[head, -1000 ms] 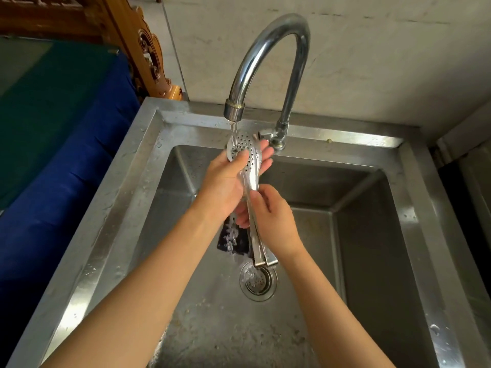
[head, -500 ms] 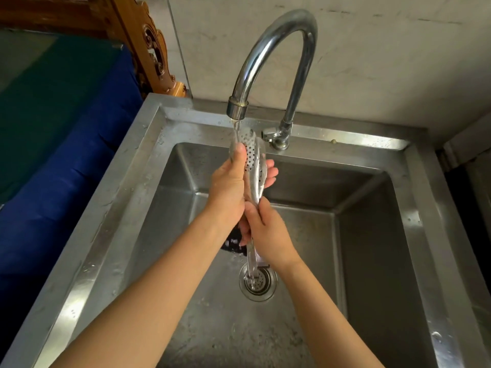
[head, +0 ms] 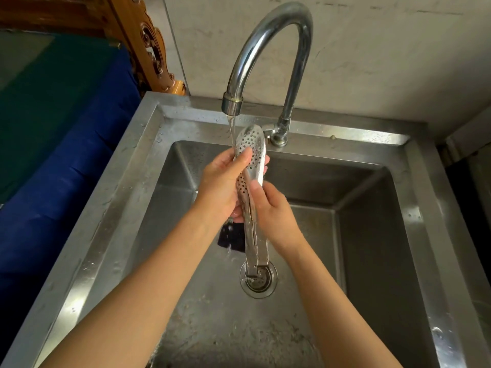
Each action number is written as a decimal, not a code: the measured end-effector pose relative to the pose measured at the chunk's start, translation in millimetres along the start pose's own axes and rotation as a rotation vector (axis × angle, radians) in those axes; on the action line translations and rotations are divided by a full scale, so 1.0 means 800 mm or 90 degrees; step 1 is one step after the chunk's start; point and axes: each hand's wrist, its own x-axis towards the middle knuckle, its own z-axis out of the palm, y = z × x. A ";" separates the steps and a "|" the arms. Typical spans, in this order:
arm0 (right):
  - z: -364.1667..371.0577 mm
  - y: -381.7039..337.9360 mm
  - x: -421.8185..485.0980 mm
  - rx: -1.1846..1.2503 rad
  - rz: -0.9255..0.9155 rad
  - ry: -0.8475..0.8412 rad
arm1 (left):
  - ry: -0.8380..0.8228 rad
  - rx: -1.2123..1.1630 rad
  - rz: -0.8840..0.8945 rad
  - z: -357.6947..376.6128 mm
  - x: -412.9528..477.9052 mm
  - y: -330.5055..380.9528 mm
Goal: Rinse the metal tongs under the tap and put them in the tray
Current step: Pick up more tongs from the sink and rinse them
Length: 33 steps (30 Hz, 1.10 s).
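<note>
A: What is taking up most of the view?

B: A stainless steel sink (head: 111, 208) is filling the frame, its rim dotted with water drops and its basin floor looking scuffed and wet. To its left a blue and green cloth (head: 61, 128) is lying over something, with a piece of carved wooden furniture (head: 148, 46) standing behind it against the pale wall.

A: And the tap?

B: The curved metal tap (head: 268, 35) is arching over the basin, and a thin stream of water (head: 231, 128) is running from its spout.

A: Where are the tongs?

B: The metal tongs (head: 251, 155) are being held upright over the basin, just under the spout. The perforated spoon ends are pointing up and catching the stream; the hinged end is hanging down in front of the drain (head: 259, 278).

A: What are the hands doing?

B: The left hand (head: 220, 187) is wrapping around the perforated heads, thumb pressing on the front and fingertips showing behind. The right hand (head: 273, 213) is closing around the arms lower down, thumb lying along the metal. Both are gripping the tongs.

A: Anything smaller?

B: A small dark object (head: 230, 239) is lying on the basin floor beside the tongs, partly hidden by the left wrist; I cannot tell what it is.
</note>
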 end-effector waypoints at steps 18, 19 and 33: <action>0.010 0.005 0.000 -0.034 -0.034 0.028 | 0.010 0.115 0.068 -0.028 -0.019 -0.022; 0.011 0.003 0.000 -0.047 -0.035 0.042 | 0.016 0.109 0.068 -0.028 -0.021 -0.026; 0.005 -0.030 0.028 -0.123 -0.118 0.090 | 0.006 -0.099 0.046 -0.029 -0.021 -0.030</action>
